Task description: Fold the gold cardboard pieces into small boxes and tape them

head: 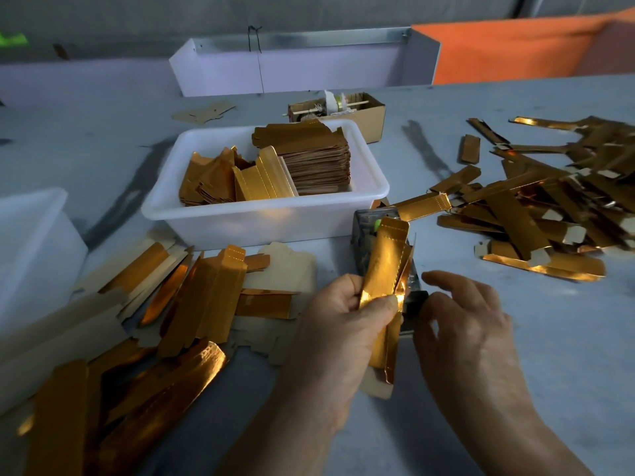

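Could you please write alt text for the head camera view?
The left hand pinches a half-folded gold cardboard piece upright over a tape dispenser while the right hand reaches toward it, fingers relaxed. A white tub holds flat stacks.

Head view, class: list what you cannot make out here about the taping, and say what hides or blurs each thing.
- Tape dispenser, head view: mostly hidden behind the gold piece that the left hand holds; no tape visible.
- Right hand, head view: fingertips touch a dark part by the dispenser; whether they hold tape is unclear.
- Brown box contents, head view: too small and blurred.
- Left tub, head view: cut off by the edge.
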